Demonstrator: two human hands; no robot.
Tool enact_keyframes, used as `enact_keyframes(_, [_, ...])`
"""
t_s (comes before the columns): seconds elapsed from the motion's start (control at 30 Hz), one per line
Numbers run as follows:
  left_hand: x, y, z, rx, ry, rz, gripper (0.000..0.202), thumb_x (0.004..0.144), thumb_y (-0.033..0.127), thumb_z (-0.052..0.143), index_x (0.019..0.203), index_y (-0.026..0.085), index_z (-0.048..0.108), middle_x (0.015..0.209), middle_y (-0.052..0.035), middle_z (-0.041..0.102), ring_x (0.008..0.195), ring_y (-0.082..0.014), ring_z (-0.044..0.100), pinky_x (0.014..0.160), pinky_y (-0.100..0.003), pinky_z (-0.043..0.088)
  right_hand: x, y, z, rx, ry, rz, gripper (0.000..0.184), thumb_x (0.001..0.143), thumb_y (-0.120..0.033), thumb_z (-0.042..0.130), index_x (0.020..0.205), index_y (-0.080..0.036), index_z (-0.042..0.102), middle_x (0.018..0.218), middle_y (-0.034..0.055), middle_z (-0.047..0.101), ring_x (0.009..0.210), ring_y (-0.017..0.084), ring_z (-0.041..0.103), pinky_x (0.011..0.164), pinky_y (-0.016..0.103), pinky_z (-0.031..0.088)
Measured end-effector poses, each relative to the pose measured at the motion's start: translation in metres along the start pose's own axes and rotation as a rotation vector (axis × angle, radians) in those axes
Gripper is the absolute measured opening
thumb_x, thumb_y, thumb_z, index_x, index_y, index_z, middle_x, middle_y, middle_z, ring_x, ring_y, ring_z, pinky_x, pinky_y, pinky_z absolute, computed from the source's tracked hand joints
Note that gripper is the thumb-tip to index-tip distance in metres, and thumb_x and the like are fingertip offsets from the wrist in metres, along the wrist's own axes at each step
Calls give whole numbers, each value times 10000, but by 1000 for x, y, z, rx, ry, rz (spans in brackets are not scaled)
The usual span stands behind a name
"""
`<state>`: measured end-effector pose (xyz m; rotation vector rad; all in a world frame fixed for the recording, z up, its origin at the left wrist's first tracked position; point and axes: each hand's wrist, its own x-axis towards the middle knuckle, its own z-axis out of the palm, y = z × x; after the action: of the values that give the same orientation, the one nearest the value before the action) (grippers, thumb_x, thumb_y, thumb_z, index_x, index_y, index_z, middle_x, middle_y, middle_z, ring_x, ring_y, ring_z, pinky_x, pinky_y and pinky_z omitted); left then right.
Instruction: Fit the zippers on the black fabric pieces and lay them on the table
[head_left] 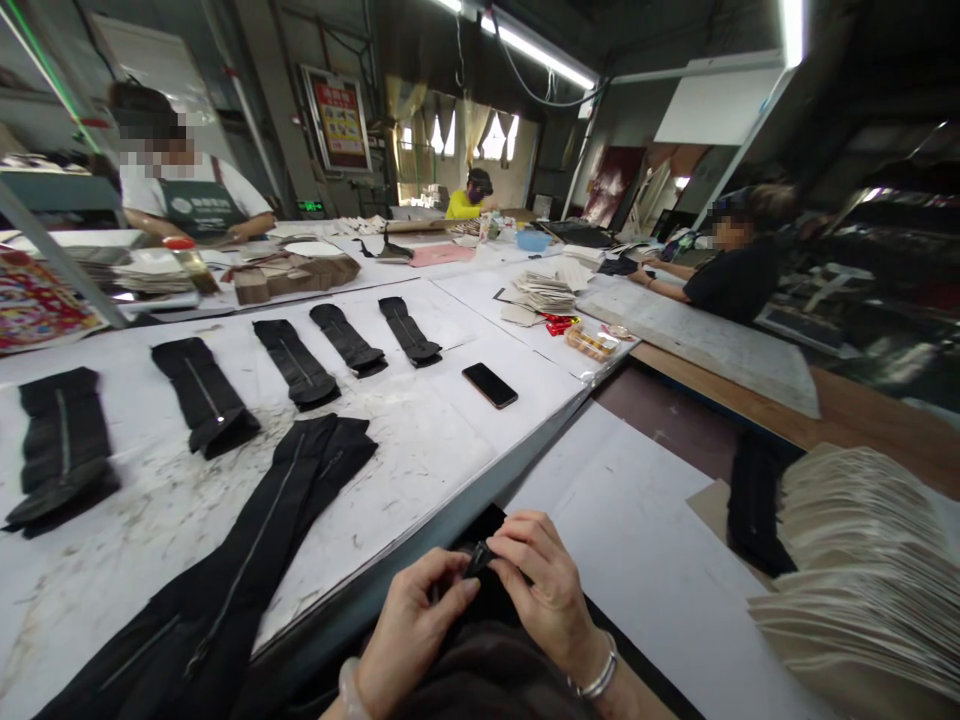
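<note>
Fingers (459,598) of the left hand (412,620) and right hand (546,590) are pinching a small black flexible-looking fabric edge (478,560) directly between them; uneven pinch pressure could be letting it slip or crease. Left of the fingers, flat black zippered fabric pieces (196,385) are lying on a white, lint-marked worktable (420,440); farther beyond, co-workers (199,200) are occupying a dim, tube-lit room.

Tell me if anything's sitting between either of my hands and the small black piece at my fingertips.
Nothing visible is in the way: the left hand and right hand both pinch the black piece directly. The nearby phone lies apart from them on the white table.
</note>
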<state>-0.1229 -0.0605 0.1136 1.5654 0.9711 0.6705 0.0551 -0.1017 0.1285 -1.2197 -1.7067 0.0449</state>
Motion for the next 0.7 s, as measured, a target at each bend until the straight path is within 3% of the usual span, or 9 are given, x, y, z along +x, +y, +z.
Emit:
enact_keyframes(0.33, [6, 3, 1, 1, 4, 20, 222, 865, 368, 616, 751, 177, 623, 726, -9, 590, 705, -180, 521, 684, -271, 422, -5, 11, -9, -130, -105, -229, 284, 867, 28, 538, 1074, -150, 617, 901, 98, 664, 861, 216, 583, 741, 386, 511])
enact_keyframes(0.57, [6, 1, 5, -25, 11, 29, 187, 866, 352, 613, 819, 178, 663, 769, -22, 613, 730, -187, 536, 701, -276, 425, 2, 11, -10, -97, -144, -150, 207, 886, 17, 511, 978, -153, 586, 952, 106, 662, 925, 216, 591, 804, 386, 522])
enact_keyframes(0.7, [7, 1, 6, -57, 5, 6, 208, 856, 371, 615, 813, 175, 672, 768, -29, 622, 739, -196, 536, 706, -284, 429, 6, 8, -16, -79, -168, -182, 213, 900, -73, 572, 1102, -139, 575, 984, 116, 660, 935, 223, 592, 809, 401, 519])
